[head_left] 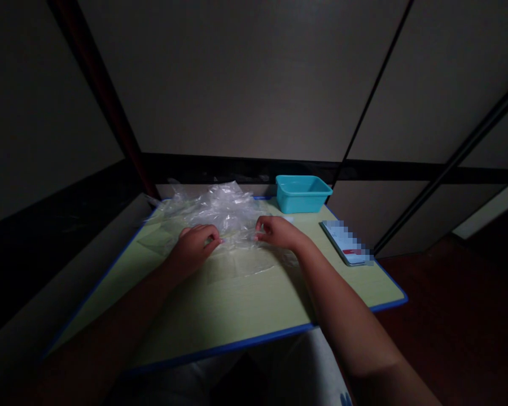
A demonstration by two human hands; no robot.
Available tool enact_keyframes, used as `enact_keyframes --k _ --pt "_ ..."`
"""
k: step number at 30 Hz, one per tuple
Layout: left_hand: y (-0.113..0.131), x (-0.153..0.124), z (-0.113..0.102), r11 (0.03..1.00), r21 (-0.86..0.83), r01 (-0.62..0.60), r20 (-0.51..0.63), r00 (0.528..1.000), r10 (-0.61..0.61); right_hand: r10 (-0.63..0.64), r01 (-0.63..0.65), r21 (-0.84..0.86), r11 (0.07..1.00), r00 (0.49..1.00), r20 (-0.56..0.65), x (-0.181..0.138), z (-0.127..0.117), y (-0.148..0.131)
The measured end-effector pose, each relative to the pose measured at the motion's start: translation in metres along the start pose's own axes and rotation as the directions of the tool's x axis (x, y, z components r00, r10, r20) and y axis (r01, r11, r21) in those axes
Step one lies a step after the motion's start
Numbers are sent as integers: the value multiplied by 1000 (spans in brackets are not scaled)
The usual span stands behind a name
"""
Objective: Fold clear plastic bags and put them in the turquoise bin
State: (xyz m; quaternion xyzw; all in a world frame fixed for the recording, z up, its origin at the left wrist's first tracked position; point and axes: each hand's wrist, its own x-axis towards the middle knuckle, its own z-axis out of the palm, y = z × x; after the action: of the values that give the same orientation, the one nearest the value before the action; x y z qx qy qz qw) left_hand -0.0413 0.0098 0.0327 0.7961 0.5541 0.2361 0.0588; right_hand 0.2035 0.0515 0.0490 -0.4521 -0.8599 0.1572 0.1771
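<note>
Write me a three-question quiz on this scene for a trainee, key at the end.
1. True or false: the teal tub stands near the far edge of the table.

2. Multiple choice: which material lies about the fingertips of the left hand and the right hand?
A) brown cardboard
B) clear plastic
C) folded cloth

3. Fill the gap: the phone lies nearer to the person's ____ hand.

Key
1. True
2. B
3. right
</note>
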Motion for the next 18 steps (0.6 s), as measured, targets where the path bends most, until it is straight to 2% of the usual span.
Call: enact_keyframes --k 6,11,18 --pt "-2 0 0 1000 -10 -27 -11 1000 27 80 -88 -127 988 994 -69 1 4 -1" --pt "-4 1 3 999 -23 -41 -26 999 41 11 -25 -103 994 991 -135 0 6 -1" --pt "-4 1 0 998 -32 -56 -35 998 55 -21 16 -66 998 997 -74 2 8 -1"
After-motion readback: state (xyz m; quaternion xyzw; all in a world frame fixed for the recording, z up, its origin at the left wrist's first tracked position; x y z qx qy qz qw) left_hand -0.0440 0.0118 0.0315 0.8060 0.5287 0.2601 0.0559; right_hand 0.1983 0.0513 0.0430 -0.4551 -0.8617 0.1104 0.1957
